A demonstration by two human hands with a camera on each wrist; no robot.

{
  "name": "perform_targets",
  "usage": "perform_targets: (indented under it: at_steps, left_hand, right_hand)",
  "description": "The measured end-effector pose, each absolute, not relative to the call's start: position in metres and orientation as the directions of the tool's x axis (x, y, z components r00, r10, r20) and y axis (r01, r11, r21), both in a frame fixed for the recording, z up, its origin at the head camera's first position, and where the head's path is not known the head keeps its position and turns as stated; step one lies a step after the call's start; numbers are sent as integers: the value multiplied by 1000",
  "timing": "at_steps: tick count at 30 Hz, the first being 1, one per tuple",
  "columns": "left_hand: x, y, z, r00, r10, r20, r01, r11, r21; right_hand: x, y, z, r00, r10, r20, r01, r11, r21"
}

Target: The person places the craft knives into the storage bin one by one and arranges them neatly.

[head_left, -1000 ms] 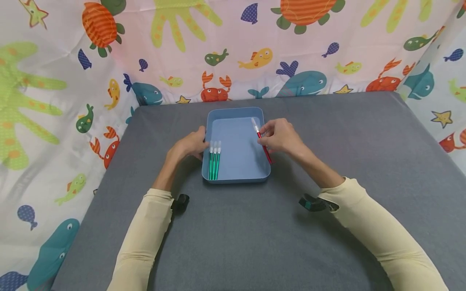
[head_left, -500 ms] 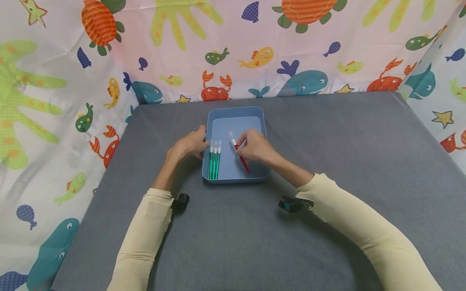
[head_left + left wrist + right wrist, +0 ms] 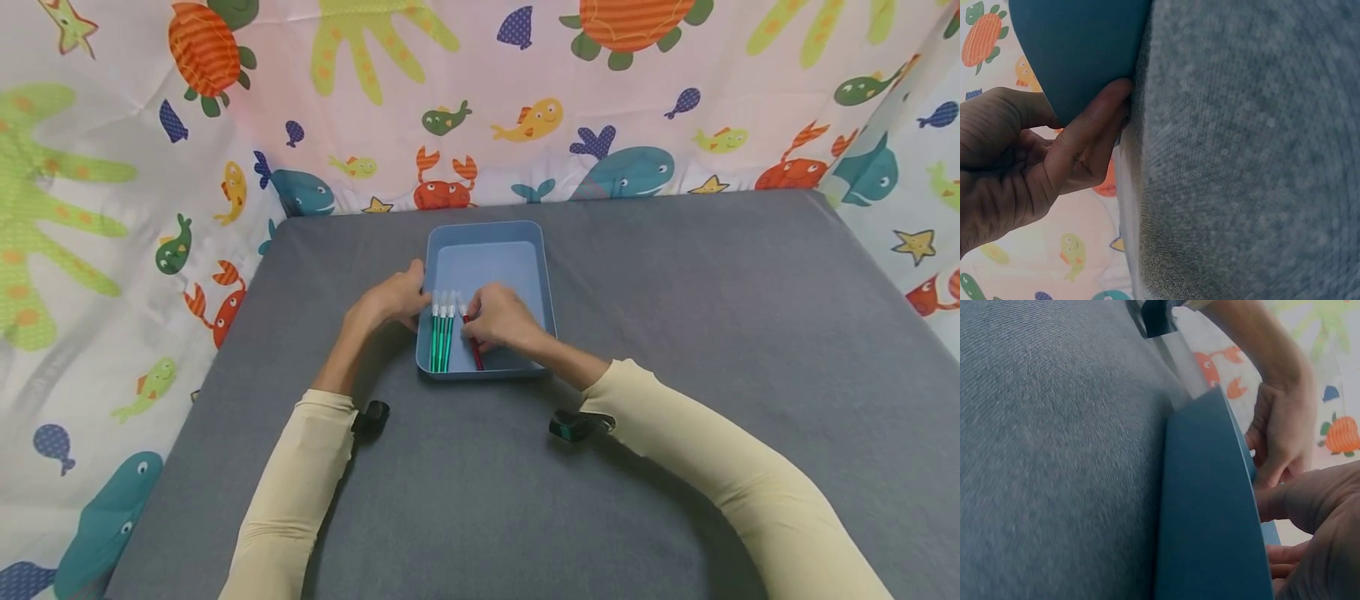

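In the head view, a shallow blue tray (image 3: 517, 258) lies on the grey cloth. Three slim green pen-shaped tools (image 3: 442, 342) with clear caps lie side by side along its left wall. My right hand (image 3: 501, 317) is low inside the tray and pinches a slim red pen-shaped tool (image 3: 477, 354) with a clear cap, just right of the green ones. My left hand (image 3: 393, 297) holds the tray's left wall, thumb at the rim and fingers outside low down, as the left wrist view shows. In the right wrist view the tray wall (image 3: 1204, 506) hides the tools.
Grey cloth (image 3: 465, 492) covers the table around the tray. A curtain printed with sea animals (image 3: 480, 100) hangs behind the table and along its sides. Dark bands (image 3: 371, 421) with cameras sit at both wrists.
My right hand has carried the red pen-shaped tool left from the tray's right wall and lowered it beside the green ones. The left hand and tray have stayed put.
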State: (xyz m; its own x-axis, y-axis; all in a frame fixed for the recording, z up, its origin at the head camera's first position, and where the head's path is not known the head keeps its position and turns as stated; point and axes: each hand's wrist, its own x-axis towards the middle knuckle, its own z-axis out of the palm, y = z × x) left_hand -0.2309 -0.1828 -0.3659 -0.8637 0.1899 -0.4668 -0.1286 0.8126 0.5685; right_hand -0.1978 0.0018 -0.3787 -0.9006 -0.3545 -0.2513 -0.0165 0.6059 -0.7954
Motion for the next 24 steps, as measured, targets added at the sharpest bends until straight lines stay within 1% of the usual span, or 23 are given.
perform_targets:
  at_steps: [6, 11, 14, 20, 24]
  left_hand:
    - [-231, -183, -366, -859, 199, -471, -121, 816, 565]
    - [-231, -183, -367, -852, 201, -483, -129, 814, 567]
    - [-231, -183, -367, -855, 216, -472, -114, 809, 576]
    - [-230, -184, -366, -861, 229, -454, -93, 807, 583]
    - [-230, -184, -366, -861, 225, -455, -95, 809, 580]
  right_hand:
    - [-195, -5, -380, -887, -391, -247, -23, 571, -821]
    - [-195, -6, -381, -886, -386, -256, -20, 584, -812]
    - [-195, -6, -382, -885, -388, -259, -10, 572, -820]
    - [-195, -6, -382, -864, -409, -295, 70, 483, -873]
    - [-194, -6, -381, -852, -410, -325, 114, 460, -880]
